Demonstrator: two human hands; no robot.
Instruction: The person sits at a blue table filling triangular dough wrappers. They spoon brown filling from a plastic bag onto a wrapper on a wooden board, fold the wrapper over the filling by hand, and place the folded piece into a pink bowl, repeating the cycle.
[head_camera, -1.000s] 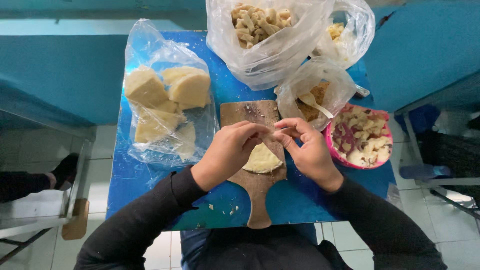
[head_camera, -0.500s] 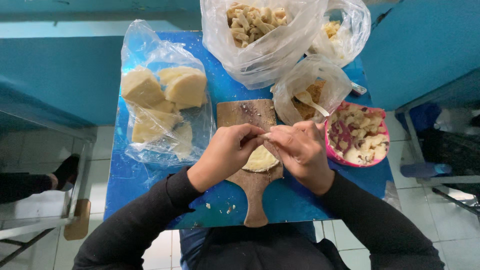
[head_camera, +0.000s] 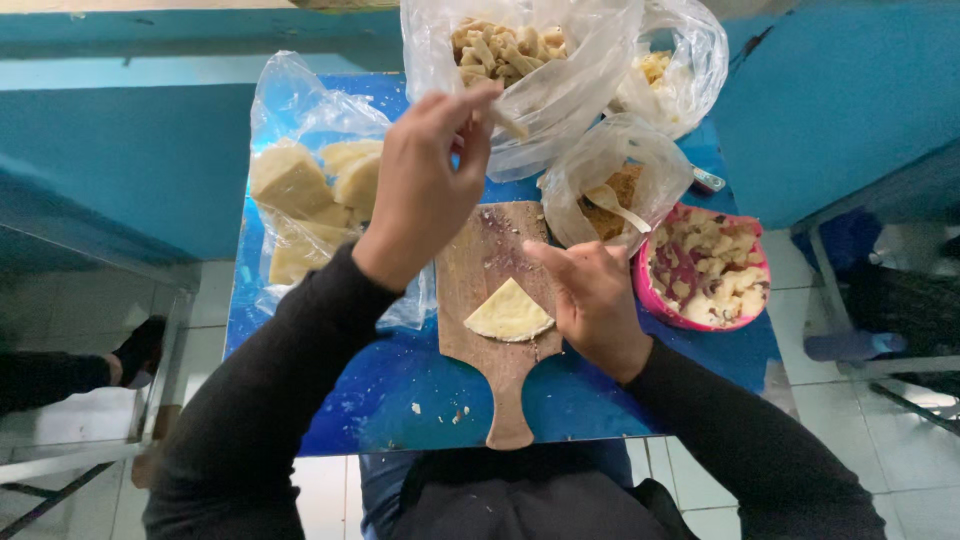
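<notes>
Left hand (head_camera: 425, 180) raised over clear bag (head_camera: 520, 70), fingers pinching small pale strip (head_camera: 508, 122). Right hand (head_camera: 590, 300) loosely curled, empty, resting on wooden board (head_camera: 490, 270) beside folded dough piece (head_camera: 508, 312).

A teal wall (head_camera: 120, 160) is seen at upper left, pale floor tiles (head_camera: 880, 420) at lower right.

The left hand (head_camera: 425, 190) pinches a pastry piece (head_camera: 509, 123); the right hand (head_camera: 590, 300) rests by folded dough (head_camera: 508, 313).
</notes>
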